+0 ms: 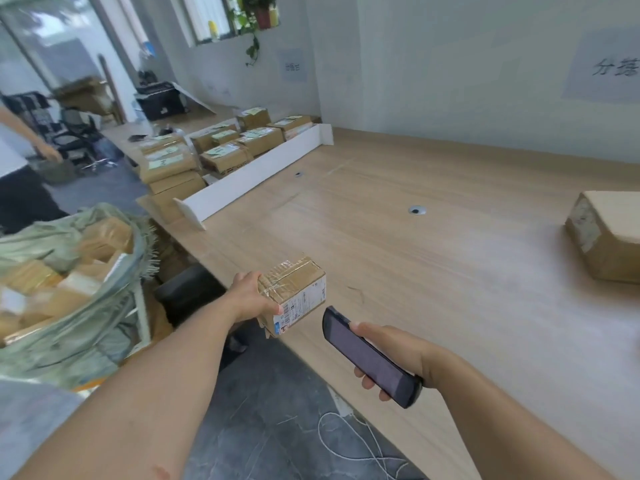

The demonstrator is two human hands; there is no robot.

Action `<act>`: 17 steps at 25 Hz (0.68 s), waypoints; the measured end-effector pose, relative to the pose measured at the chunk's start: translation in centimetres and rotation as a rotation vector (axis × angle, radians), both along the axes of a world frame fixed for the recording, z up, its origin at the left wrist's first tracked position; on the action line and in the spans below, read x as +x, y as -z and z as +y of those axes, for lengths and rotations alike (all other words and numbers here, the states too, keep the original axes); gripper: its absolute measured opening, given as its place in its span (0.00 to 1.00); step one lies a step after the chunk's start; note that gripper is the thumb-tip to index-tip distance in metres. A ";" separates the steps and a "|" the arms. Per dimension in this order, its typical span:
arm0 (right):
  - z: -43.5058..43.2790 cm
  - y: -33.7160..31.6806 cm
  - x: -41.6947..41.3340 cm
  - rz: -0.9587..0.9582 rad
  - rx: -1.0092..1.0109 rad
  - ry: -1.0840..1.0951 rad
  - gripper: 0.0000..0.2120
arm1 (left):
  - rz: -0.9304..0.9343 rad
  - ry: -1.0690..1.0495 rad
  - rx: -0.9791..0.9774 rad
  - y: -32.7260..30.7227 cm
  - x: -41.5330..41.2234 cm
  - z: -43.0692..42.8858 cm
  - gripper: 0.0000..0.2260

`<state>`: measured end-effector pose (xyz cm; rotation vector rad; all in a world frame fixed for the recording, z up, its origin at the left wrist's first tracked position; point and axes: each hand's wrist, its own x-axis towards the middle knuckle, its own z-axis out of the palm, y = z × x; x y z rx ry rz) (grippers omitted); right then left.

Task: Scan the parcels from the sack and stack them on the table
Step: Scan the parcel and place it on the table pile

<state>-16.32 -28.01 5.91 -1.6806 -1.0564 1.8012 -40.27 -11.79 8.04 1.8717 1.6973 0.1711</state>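
Scanning step: left hand [250, 295] grasps a small parcel [294, 293] over the tabletop [433, 271] edge; right hand [398, 355] clenches the scanner [370, 358], which must next face the label [301, 304].

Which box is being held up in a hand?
The small taped parcel in the left hand, label facing the scanner. The other boxes sit on the table.

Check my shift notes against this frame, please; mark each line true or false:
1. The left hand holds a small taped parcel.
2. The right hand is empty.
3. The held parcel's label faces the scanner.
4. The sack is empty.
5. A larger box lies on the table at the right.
1. True: the left hand grips the small parcel.
2. False: the right hand holds a dark handheld scanner.
3. True.
4. False: the sack holds parcels.
5. True: the larger box rests on the table.
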 end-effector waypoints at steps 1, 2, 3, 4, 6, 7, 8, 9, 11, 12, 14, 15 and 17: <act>0.8 0.0 -1.3 0.001 0.001 -0.032 0.24 | -0.006 -0.034 -0.002 0.0 -1.8 -0.2 0.28; 1.6 0.0 -2.7 -0.001 0.003 -0.065 0.24 | -0.005 -0.069 -0.005 0.1 -3.7 -0.2 0.30; 2.5 -0.1 -4.3 -0.003 0.003 -0.104 0.24 | -0.004 -0.110 -0.003 0.1 -5.8 -0.3 0.33; 3.3 -0.2 -5.8 -0.001 0.000 -0.133 0.24 | 0.002 -0.140 0.001 0.2 -7.8 -0.2 0.34; 5.3 -0.4 -9.2 0.005 -0.006 -0.177 0.24 | 0.003 -0.199 0.016 0.4 -12.1 -0.1 0.35; 6.3 -0.5 -10.8 -0.003 -0.004 -0.192 0.24 | -0.003 -0.223 0.022 0.5 -14.0 0.0 0.35; 7.3 -0.6 -12.4 -0.015 0.004 -0.211 0.24 | -0.015 -0.250 0.026 0.6 -16.0 0.2 0.37; 8.5 -0.7 -14.7 -0.025 0.006 -0.240 0.25 | -0.025 -0.280 0.035 0.5 -18.4 0.4 0.39; 10.9 -1.2 -19.3 -0.027 -0.007 -0.284 0.25 | -0.038 -0.342 0.042 0.1 -23.4 0.9 0.42; 11.9 -1.5 -21.6 -0.026 -0.016 -0.311 0.26 | -0.042 -0.375 0.035 -0.1 -26.0 1.2 0.42; 14.3 -2.1 -26.9 -0.039 -0.018 -0.384 0.26 | -0.054 -0.447 0.049 -0.8 -31.8 1.7 0.42; 15.4 -2.4 -29.3 -0.043 -0.013 -0.413 0.26 | -0.065 -0.476 0.063 -1.1 -34.5 2.1 0.42; 17.4 -2.8 -33.9 -0.032 -0.008 -0.468 0.27 | -0.087 -0.532 0.095 -1.8 -39.4 2.7 0.44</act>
